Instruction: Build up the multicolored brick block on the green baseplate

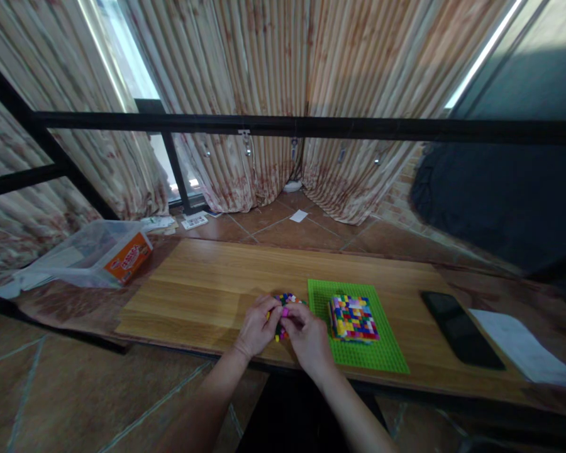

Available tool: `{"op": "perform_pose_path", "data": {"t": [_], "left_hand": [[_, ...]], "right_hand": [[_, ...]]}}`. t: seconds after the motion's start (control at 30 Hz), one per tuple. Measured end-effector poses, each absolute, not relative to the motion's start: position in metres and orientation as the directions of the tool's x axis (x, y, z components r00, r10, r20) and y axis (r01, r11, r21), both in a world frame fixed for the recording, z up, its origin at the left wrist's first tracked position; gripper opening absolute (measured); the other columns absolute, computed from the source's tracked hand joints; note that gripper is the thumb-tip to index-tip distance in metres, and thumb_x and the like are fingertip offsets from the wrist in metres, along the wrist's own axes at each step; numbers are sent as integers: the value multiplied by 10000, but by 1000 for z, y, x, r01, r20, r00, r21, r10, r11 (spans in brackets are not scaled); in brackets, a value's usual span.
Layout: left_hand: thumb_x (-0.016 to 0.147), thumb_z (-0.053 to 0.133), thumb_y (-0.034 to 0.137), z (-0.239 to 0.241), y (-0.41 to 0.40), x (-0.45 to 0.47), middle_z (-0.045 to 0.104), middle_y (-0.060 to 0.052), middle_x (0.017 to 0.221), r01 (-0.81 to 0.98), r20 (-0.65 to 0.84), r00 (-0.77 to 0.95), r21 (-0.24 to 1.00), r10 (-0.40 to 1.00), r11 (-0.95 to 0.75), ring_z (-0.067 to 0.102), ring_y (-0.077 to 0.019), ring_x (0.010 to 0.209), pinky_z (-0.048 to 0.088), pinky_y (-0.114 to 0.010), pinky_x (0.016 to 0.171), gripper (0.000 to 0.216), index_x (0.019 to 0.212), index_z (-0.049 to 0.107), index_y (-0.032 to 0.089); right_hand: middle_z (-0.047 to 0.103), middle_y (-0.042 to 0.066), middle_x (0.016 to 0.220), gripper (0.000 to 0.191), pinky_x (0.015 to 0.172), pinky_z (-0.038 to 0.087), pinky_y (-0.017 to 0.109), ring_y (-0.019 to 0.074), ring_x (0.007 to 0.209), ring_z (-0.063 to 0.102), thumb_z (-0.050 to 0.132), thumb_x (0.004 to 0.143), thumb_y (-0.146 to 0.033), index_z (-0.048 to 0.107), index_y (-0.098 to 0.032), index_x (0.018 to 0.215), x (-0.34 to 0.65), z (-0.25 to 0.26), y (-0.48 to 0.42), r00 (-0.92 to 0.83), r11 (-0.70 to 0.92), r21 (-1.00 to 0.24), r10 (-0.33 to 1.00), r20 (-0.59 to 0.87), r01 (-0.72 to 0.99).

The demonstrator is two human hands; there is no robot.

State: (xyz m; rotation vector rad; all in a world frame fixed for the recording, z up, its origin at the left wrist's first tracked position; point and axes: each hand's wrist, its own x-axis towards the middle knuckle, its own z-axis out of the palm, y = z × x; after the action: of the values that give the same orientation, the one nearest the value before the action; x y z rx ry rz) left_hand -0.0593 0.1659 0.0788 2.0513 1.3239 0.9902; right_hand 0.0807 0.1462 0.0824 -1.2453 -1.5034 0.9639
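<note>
Both hands meet over a small pile of coloured bricks [287, 301] on the wooden table [202, 283]. My left hand [257, 326] has its fingers curled onto the bricks. My right hand [306, 335] pinches a small pink brick [285, 312] between thumb and fingers. Just to the right lies a green baseplate [382, 352] carrying a multicoloured block of stacked bricks [353, 318], apart from both hands.
A black phone [460, 327] and a white sheet of paper [523, 349] lie at the table's right end. A clear plastic box with an orange label [99, 251] sits at the left. A black rail [311, 126] and curtains stand behind.
</note>
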Motion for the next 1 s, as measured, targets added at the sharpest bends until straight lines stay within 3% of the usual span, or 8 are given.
{"op": "perform_pose_path", "data": {"t": [0.13,0.4,0.5,0.67,0.83,1.0], "left_hand": [[933,351,353,76,166,-58,575,-16,787,564,290,250,732,924,-382,540,-162,820,423,-276,769,284,825,567,202],[943,293,348,75,165,-58,554,-26,785,563,298,242,732,923,-384,535,-167,804,436,-294,769,301,799,516,206],[943,280,349,74,165,-58,557,-28,786,561,307,214,738,927,-374,539,-167,794,441,-297,762,306,807,513,204],[939,291,352,76,165,-58,560,-25,798,567,314,235,724,920,-393,541,-163,805,440,-293,770,293,828,520,208],[943,285,358,76,165,-57,549,-17,765,615,302,187,706,935,-352,538,-164,785,430,-285,732,313,766,499,213],[937,303,370,79,165,-56,533,-15,738,639,285,167,698,944,-324,535,-170,770,417,-283,708,324,703,467,215]], "right_hand": [[712,37,932,210,745,515,307,179,817,657,572,783,-293,679,-223,950,82,83,152,-66,162,-976,986,154,144],[635,-13,654,172,578,464,244,117,583,558,637,737,-330,695,-184,807,76,77,154,-69,19,-995,997,25,-96],[629,-18,640,190,579,475,248,110,566,554,664,719,-353,683,-179,792,76,77,152,-29,-17,-984,1000,-13,-179],[675,-3,770,282,657,524,291,134,659,610,681,717,-363,674,-212,956,81,87,141,-17,-28,-970,1000,-25,-240],[707,36,895,291,775,540,348,181,800,662,626,775,-402,678,-228,1002,106,104,117,10,19,-998,1000,19,-62],[718,64,957,306,826,520,366,217,901,661,624,761,-456,688,-220,945,169,114,111,264,39,-961,958,114,274]]}}
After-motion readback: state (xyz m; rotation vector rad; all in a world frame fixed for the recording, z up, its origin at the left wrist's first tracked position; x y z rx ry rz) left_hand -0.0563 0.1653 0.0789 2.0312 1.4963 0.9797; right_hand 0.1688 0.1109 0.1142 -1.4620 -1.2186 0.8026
